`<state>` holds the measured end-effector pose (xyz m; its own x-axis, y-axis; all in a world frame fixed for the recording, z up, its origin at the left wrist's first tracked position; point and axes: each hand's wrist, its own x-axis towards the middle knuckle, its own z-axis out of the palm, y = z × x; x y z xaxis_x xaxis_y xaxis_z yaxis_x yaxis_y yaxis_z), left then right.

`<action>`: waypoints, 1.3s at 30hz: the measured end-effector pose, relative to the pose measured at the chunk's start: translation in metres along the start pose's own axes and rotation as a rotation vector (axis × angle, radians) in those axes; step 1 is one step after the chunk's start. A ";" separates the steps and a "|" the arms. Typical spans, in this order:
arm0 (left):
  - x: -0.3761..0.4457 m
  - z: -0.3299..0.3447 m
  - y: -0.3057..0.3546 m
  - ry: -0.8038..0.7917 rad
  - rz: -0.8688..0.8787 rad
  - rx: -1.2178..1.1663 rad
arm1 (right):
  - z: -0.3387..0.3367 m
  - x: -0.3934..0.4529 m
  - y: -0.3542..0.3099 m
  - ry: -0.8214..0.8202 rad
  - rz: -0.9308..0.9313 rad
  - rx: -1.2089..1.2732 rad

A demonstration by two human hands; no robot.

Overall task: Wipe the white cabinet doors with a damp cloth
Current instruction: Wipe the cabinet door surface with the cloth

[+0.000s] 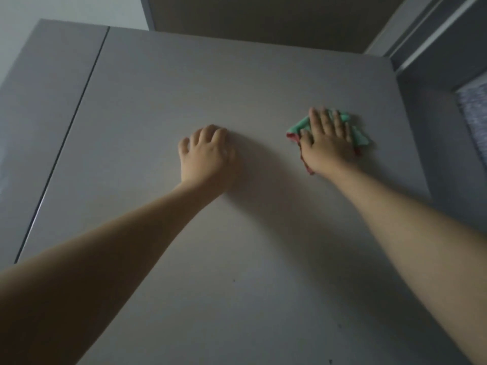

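While the right hand [328, 139] presses a green cloth [358, 135] flat against the door [237, 233] with fingers straight and spread, the left hand [207, 151] rests on the same door at its nine o'clock, fingers loosely curled and holding nothing. A second door [44, 101] lies beyond a dark seam [68, 135], farther toward nine o'clock.

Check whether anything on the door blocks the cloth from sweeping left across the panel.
Yes: the left hand rests against the same cabinet door, left of the green cloth that the right hand presses flat. A leftward sweep would meet it. Otherwise the panel shows nothing raised.
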<state>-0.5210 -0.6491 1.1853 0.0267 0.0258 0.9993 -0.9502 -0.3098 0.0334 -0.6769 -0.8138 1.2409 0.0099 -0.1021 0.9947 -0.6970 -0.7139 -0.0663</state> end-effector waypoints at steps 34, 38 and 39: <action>-0.005 0.025 -0.003 -0.004 0.029 0.087 | -0.008 -0.055 0.120 0.025 0.128 -0.078; -0.005 0.027 -0.004 -0.005 0.024 0.078 | -0.002 -0.069 0.090 0.050 0.108 -0.078; -0.005 0.027 -0.004 -0.004 0.021 0.074 | 0.001 -0.088 0.081 0.048 -0.027 -0.086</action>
<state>-0.5092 -0.6733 1.1803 0.0086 0.0147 0.9999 -0.9251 -0.3796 0.0135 -0.7337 -0.8635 1.1479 -0.0033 -0.0492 0.9988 -0.7562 -0.6535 -0.0347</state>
